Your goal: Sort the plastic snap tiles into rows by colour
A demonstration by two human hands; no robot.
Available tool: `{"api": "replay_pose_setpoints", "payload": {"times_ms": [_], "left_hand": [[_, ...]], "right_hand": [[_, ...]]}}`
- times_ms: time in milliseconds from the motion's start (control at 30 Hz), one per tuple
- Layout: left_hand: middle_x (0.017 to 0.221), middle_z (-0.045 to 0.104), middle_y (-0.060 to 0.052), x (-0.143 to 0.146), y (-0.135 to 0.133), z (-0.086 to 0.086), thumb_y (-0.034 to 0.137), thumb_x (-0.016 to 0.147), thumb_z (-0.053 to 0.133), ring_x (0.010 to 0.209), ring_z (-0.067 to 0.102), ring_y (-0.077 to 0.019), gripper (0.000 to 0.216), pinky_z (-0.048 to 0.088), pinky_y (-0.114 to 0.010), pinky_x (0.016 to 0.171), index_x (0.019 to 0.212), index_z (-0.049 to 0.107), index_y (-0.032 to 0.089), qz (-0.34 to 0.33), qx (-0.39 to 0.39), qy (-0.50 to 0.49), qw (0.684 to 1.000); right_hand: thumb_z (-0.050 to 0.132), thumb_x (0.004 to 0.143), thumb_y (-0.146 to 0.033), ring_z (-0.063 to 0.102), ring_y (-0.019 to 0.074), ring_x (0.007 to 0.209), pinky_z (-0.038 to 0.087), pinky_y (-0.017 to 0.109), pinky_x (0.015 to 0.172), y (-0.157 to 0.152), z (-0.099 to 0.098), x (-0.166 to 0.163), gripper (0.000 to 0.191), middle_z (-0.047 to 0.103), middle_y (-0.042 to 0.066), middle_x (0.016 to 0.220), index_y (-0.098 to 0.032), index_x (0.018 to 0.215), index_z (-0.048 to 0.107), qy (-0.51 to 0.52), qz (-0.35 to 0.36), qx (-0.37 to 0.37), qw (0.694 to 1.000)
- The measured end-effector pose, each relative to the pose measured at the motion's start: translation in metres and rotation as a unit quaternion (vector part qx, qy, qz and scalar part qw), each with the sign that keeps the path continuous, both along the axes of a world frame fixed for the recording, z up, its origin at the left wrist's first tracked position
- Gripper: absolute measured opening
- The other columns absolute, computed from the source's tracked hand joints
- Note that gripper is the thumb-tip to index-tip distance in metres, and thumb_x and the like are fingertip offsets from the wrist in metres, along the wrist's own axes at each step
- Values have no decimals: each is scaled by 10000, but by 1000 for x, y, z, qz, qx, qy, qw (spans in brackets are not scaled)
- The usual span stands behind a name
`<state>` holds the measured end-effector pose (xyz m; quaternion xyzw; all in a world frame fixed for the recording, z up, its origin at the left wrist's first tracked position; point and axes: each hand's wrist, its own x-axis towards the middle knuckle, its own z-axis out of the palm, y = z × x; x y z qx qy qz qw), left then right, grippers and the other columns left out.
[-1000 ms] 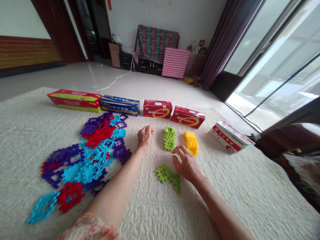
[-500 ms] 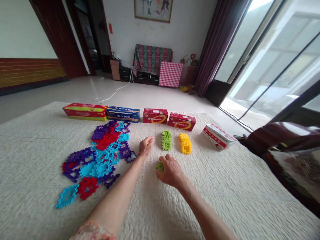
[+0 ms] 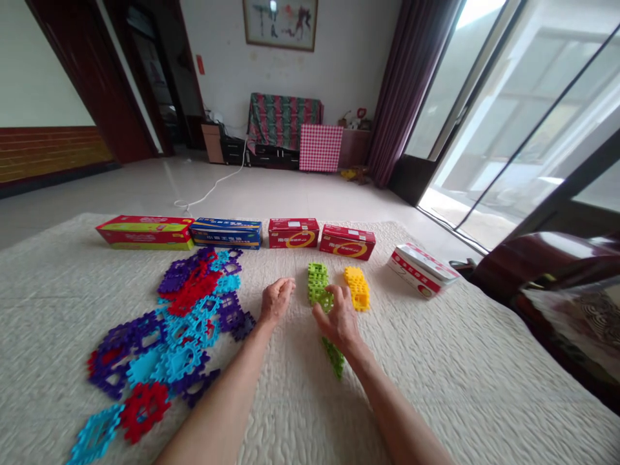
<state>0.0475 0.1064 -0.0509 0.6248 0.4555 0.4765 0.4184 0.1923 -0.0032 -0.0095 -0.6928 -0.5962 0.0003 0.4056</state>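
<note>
My right hand [image 3: 339, 318] has its thumb and fingers curled round a light green toothed plastic building plate [image 3: 325, 301], at the near end of a green row. The row of green plates [image 3: 317, 278] lies just beyond it. Another green piece [image 3: 334, 357] shows under my right wrist, partly covered. My left hand [image 3: 278, 301] rests closed on the quilted blanket, left of the green row; nothing shows in its fingers. Yellow toothed plates [image 3: 357, 289] lie in a row to the right of the green ones.
A loose heap of purple, red and blue toothed plates [image 3: 181, 352] spreads to my left. Along the far side stand a red-and-green box [image 3: 145, 234], a blue box [image 3: 227, 234] and two red boxes [image 3: 293, 234]. A white-and-red box [image 3: 421, 271] sits at the right.
My right hand has moved forward to the near end of the green row. A green piece now shows beneath its wrist. The view has shifted slightly; my left hand stays closed.
</note>
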Motion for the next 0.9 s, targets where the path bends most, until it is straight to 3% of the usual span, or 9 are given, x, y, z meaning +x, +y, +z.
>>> {"api": "replay_pose_setpoints", "payload": {"times_ms": [200,500,733,833,900], "left_hand": [[806,729,-64,1,-2,2,401,814,490,751,679,-178,329,516,-272,713,917,699,168,1,6,7,1000],[809,728,-66,1,0,-1,393,811,498,734,678,-173,316,520,-267,700,902,706,174,3,10,12,1000],[809,728,-63,1,0,-1,406,809,500,734,679,-171,323,520,-265,703,907,702,174,2,10,9,1000],[797,726,-65,0,-1,0,401,801,503,734,679,-169,330,518,-265,710,917,697,161,-1,-2,-6,1000],[794,724,-72,-1,-1,1,410,797,500,728,677,-169,349,517,-265,700,924,693,148,-2,-6,-19,1000]], "right_hand": [[561,747,-292,501,232,985,443,388,857,9,-10,-6,371,491,101,1049,-165,1088,487,-3,-26,41,999],[591,720,-310,507,256,985,441,404,813,12,-11,-9,418,512,109,1077,-173,1099,481,-44,-63,27,997],[571,754,-315,522,248,984,441,409,840,5,-8,-3,389,528,115,1075,-169,1107,497,-26,-47,64,996],[544,769,-302,551,218,904,455,369,792,-2,-8,6,306,559,95,1010,-172,1046,540,-1,-44,46,998],[520,783,-297,563,188,814,454,326,732,-7,-9,12,247,583,75,953,-176,992,573,15,-38,-3,999]]}}
